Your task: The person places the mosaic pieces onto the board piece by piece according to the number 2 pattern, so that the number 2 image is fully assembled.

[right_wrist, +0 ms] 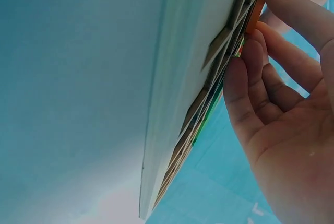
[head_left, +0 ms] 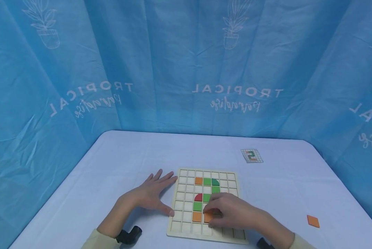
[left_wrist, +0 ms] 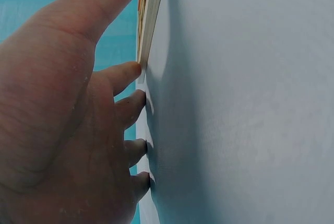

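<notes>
Head view: bright, even, diffuse light with blue cast from backdrop point(head_left: 186, 69); no hard glare. Soft faint shadows under hands on table point(head_left: 111, 166). Wide-angle bend at frame edges, table corners curved. Centre sharp, small card point(head_left: 252, 155) too small to read.

Left wrist view: left hand point(left_wrist: 62, 130) very close, soft focus; gentle shadow beside fingertips.

Right wrist view: steep angle, foreshortened board point(right_wrist: 209, 104), near surface blurred, pale glow at bottom edge.

Right hand point(head_left: 232, 212) pinches orange tile point(head_left: 208, 217) on grid board point(head_left: 186, 202); left hand point(head_left: 150, 197) lies flat, thumb touching board edge.
</notes>
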